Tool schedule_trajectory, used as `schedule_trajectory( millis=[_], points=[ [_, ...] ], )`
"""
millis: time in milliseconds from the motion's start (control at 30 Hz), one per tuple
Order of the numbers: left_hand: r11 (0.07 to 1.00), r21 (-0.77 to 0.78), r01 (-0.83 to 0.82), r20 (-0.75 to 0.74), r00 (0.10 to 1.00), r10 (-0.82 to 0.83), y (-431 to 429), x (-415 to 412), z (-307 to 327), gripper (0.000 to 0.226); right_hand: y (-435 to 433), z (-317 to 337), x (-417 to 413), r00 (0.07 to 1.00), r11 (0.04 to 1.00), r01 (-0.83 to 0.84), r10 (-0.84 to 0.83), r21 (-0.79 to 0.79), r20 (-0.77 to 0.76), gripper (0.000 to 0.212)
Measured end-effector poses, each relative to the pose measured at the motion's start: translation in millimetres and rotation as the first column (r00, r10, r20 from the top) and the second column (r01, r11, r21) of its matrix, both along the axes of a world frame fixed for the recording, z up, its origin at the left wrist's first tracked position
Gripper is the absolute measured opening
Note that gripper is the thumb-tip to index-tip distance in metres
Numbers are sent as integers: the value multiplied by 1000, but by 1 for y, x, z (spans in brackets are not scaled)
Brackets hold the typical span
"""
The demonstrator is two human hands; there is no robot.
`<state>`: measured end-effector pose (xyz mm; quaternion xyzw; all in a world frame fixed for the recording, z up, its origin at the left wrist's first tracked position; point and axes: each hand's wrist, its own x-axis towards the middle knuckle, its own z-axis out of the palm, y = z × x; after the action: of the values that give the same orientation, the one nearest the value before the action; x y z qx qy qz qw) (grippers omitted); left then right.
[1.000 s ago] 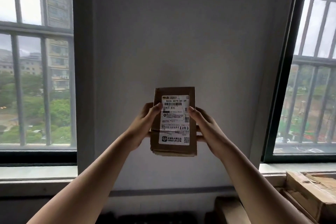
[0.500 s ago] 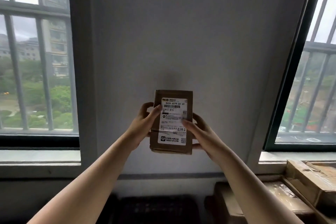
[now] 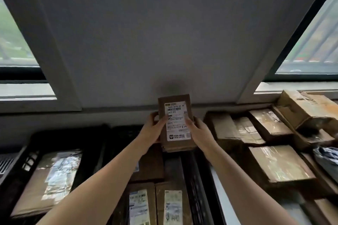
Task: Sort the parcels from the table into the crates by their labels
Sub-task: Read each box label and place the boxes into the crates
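I hold a small brown cardboard parcel (image 3: 176,124) upright in front of me, its white shipping label facing me. My left hand (image 3: 152,128) grips its left edge, thumb on the label. My right hand (image 3: 198,131) grips its right edge, thumb on the label too. Below sit two black crates: the left crate (image 3: 27,153) holds a flat brown parcel (image 3: 49,181), the middle crate (image 3: 193,179) holds several labelled boxes (image 3: 157,204). The held parcel hangs above the far end of the middle crate.
To the right, several cardboard parcels (image 3: 278,164) lie on the table, with a larger torn box (image 3: 307,107) at the back by the window sill. A dark wrapped parcel (image 3: 327,159) lies at the right edge. A grey wall stands straight ahead.
The view has tilted down, bringing the crates and the table's parcels into sight. The parcel stays held in both hands and sits lower, over the middle crate.
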<state>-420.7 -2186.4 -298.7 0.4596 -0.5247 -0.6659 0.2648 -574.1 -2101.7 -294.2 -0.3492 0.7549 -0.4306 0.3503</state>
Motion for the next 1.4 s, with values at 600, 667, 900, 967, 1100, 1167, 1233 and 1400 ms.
schedule_trajectory(
  millis=[600,667,900,967,1100,1167,1233,1400],
  points=[
    [992,122,-39,316,949,-1,-7,-35,-210,38,-15,-172,5,837,874,-17,278,486,-472,75],
    [996,93,-8,367,930,-27,-8,-35,-214,46,-18,-176,6,806,837,-53,358,545,-471,80],
    [988,-38,148,501,859,-110,-22,-37,-235,34,-32,-199,11,686,743,-113,539,660,-489,99],
    [978,-65,197,553,823,-129,-24,-38,-245,32,-36,-204,12,676,713,-115,566,691,-471,100],
    [911,-133,391,712,677,-187,-26,-37,-253,39,-43,-214,16,564,659,-148,669,738,-484,83],
    [826,-168,538,840,517,-165,-24,-32,-255,49,-43,-221,19,539,658,-186,689,729,-484,78],
    [771,-191,607,884,448,-134,-23,-24,-257,56,-42,-231,19,557,656,-240,696,715,-452,79],
    [692,-218,688,905,408,-121,-15,-7,-274,64,-49,-253,15,548,533,-269,770,803,-327,81]
  ],
)
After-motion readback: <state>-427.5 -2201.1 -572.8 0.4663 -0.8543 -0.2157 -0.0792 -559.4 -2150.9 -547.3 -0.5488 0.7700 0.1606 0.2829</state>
